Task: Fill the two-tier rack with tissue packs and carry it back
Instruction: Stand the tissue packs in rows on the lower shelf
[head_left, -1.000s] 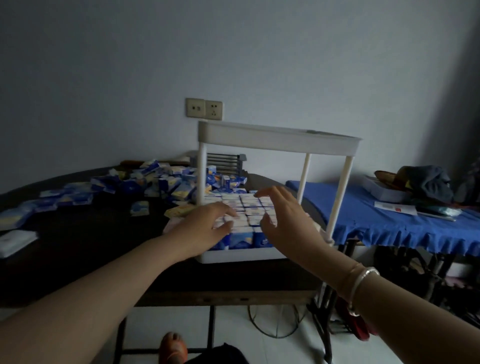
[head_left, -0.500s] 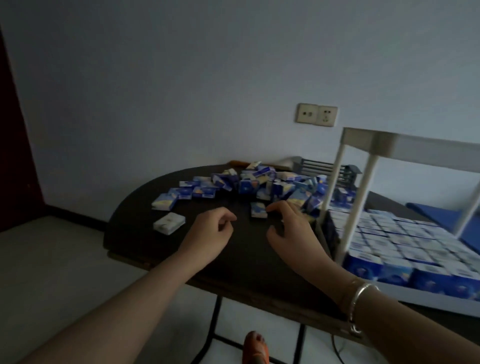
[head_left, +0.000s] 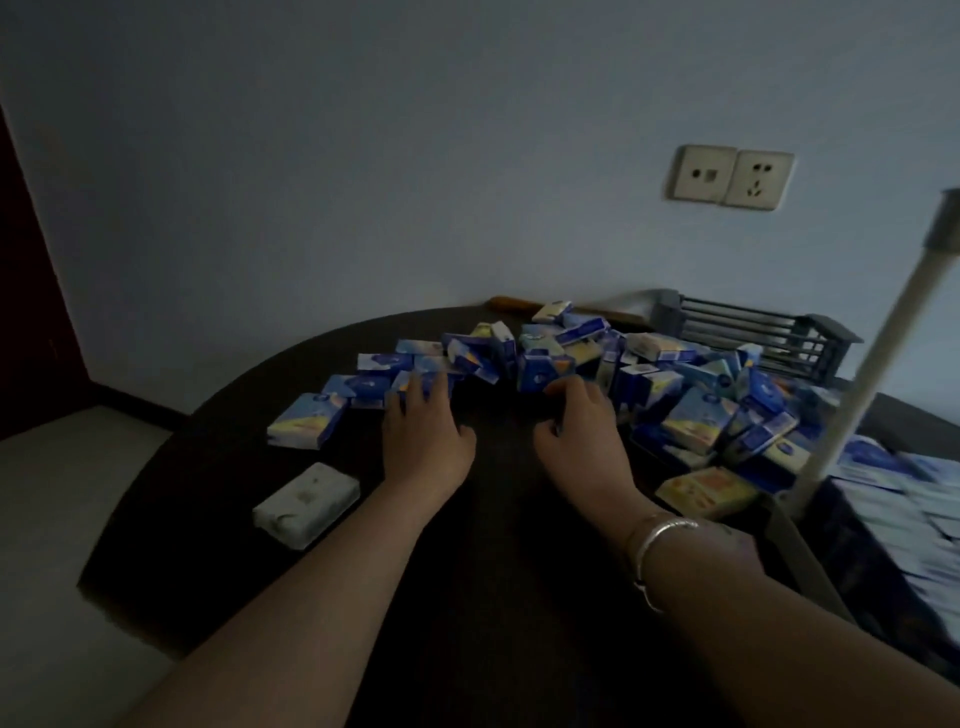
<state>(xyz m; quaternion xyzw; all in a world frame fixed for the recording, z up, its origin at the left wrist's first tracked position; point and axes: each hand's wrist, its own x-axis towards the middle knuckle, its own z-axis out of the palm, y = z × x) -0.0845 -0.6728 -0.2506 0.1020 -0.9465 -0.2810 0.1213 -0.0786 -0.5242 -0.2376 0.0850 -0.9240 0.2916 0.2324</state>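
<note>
Both hands reach forward over the dark worktop (head_left: 498, 597), forearms stretched out, palms down. The left hand (head_left: 423, 434) has its fingers extended onto a blue pack at the near edge of the heap of tissue packs (head_left: 613, 379), resting on it with the thumb spread to the side; whether it grips the pack cannot be told. The right hand (head_left: 582, 431) has its fingers bent down at the heap's front, fingertips among the packs; what, if anything, it holds is hidden. A silver bangle (head_left: 657, 540) circles the right wrist.

Half a second ago both hands hovered loosely curled short of the heap; they have since moved forward into it. The view has swung left too, so the rack (head_left: 883, 519) that filled the right side now shows only at the right edge: one pale round post, a corner of its upper tier, and the lower tier packed with rows of tissue packs, blurred.

The loose packs are small rectangular blocks in glossy blue and yellow wrap, tumbled at all angles. One pale, whitish pack (head_left: 306, 504) lies apart near the worktop's front left edge. Behind the heap sits a grey slatted basket (head_left: 753, 332). A double wall socket (head_left: 732, 176) is set in the plain matte wall.
</note>
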